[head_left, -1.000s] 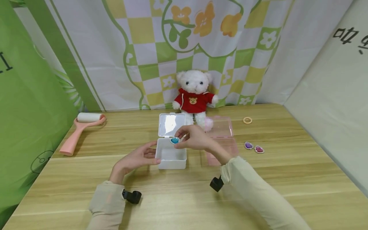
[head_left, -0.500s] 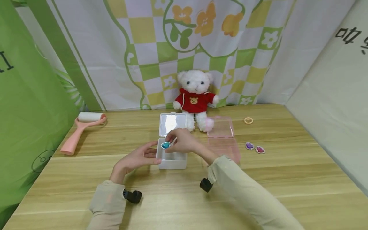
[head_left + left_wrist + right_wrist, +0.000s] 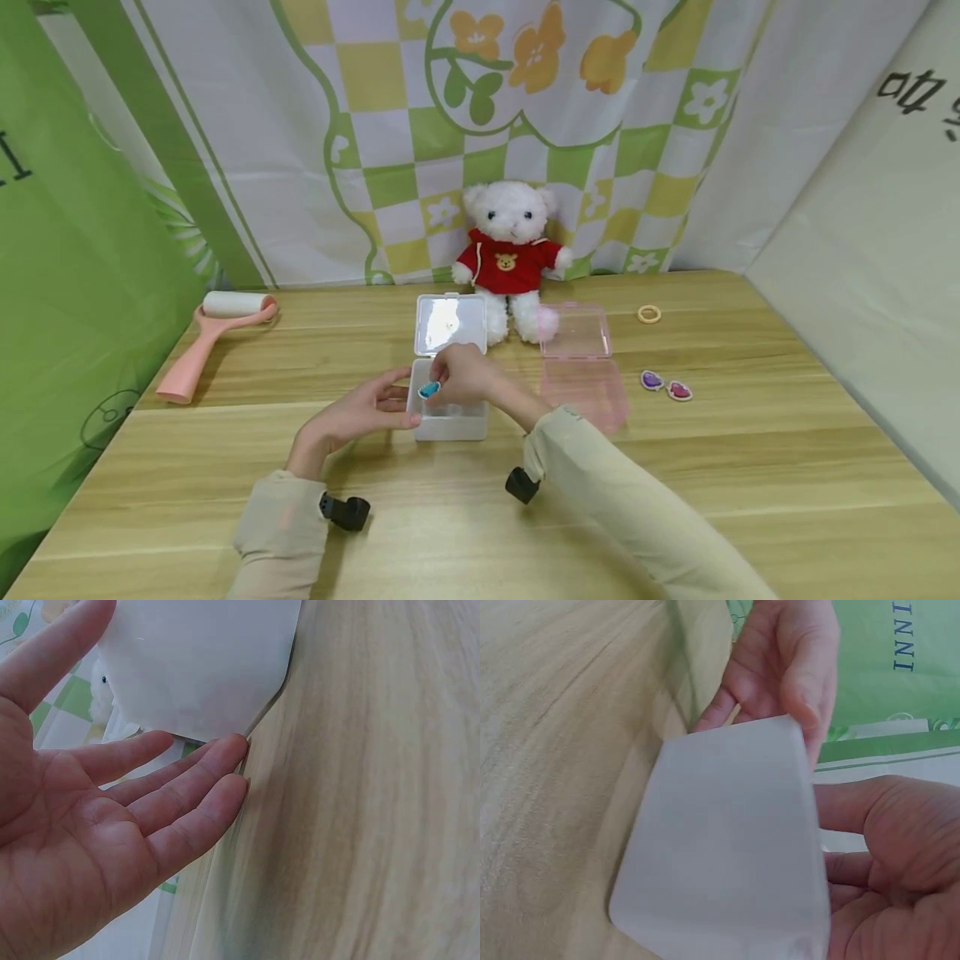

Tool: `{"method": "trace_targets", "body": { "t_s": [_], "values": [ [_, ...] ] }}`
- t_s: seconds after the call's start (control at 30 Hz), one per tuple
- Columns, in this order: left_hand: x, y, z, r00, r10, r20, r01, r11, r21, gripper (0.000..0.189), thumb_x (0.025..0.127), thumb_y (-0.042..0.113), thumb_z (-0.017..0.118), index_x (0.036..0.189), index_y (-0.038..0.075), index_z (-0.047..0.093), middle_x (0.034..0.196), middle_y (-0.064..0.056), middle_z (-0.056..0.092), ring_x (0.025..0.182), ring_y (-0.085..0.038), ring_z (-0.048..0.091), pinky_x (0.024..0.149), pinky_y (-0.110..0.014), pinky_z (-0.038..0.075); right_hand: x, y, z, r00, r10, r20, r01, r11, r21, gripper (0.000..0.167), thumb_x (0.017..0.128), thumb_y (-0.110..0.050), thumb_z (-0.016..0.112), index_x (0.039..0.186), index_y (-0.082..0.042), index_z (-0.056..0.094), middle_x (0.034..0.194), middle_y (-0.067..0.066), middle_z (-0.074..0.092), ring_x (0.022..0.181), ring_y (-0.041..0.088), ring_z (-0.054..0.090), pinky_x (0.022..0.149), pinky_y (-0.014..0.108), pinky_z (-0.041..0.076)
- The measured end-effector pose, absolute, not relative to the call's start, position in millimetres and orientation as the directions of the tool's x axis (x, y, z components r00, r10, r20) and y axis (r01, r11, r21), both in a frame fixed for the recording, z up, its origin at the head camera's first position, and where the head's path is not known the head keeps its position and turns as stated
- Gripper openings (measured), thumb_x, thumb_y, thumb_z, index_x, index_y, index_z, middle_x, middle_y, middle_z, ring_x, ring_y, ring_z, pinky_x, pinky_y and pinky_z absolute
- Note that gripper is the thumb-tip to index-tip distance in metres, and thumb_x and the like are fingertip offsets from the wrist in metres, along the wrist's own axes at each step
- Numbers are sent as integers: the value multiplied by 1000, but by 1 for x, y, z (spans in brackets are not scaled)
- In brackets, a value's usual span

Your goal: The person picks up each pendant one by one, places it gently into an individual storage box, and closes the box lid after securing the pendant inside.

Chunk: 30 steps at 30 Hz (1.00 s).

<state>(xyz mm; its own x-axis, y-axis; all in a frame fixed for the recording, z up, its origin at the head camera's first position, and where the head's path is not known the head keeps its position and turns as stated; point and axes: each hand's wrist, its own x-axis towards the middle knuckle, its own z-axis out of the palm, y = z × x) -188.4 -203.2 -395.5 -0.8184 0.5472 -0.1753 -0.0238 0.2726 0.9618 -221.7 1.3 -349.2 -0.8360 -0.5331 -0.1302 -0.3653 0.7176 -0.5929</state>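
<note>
My right hand (image 3: 463, 375) pinches a blue gem (image 3: 429, 390) with a pale beaded rim, tilted within the mouth of the open white plastic box (image 3: 450, 429). Its clear lid (image 3: 451, 323) is folded back behind. At the box's left side, my left hand (image 3: 367, 406) touches the wall with fairly straight fingers, its thumb on the near left corner. In the left wrist view, the left hand's fingers (image 3: 199, 776) spread beside the white wall. The right wrist view shows the box's outside (image 3: 720, 832) between both hands; the gem is hidden there.
A pink see-through box (image 3: 585, 392) stands open to the right. Farther right lie a purple gem (image 3: 652, 380), a red gem (image 3: 679, 391) and a tan ring (image 3: 648, 314). A white teddy bear (image 3: 507, 262) sits behind; a pink lint roller (image 3: 198, 350) lies at left.
My right hand has moved left and lower into the white box with the blue gem, which has tipped. My left hand has stayed at the box's left side.
</note>
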Motion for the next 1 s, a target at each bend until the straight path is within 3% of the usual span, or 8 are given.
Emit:
{"method": "trace_targets", "body": {
  "t_s": [0.17,0.47,0.7,1.0],
  "values": [
    [-189,-203,-395,-812,558,-170,-27,255,966,87,88,19,71,151,-1,16,142,-32,37,129,-43,42,104,-50,37,-220,-5,-353,-838,-514,-183,-347,761,-548,24,75,-18,82,70,-8,60,64,-2,52,63,12,47,53,22,38],
    [-189,-204,-395,-811,558,-175,-38,249,968,86,88,17,71,151,-1,16,144,-31,35,130,-43,40,105,-51,35,-219,-14,-363,-843,-490,-223,-333,800,-498,47,77,-15,79,53,-13,39,49,-6,31,48,10,31,46,22,26],
    [-189,-204,-396,-813,557,-169,-41,235,971,86,87,16,72,151,-1,17,142,-32,36,129,-42,41,105,-50,36,-220,-20,-364,-841,-494,-221,-378,829,-413,29,76,-16,79,62,-11,53,62,-2,49,61,13,46,53,24,37],
    [-189,-204,-397,-815,554,-169,-39,239,970,86,87,17,72,151,-1,17,141,-33,38,128,-42,42,104,-49,37,-220,-24,-364,-849,-481,-220,-383,845,-373,26,75,-11,79,63,-10,55,63,-2,52,64,14,48,56,24,39]
  ]
}}
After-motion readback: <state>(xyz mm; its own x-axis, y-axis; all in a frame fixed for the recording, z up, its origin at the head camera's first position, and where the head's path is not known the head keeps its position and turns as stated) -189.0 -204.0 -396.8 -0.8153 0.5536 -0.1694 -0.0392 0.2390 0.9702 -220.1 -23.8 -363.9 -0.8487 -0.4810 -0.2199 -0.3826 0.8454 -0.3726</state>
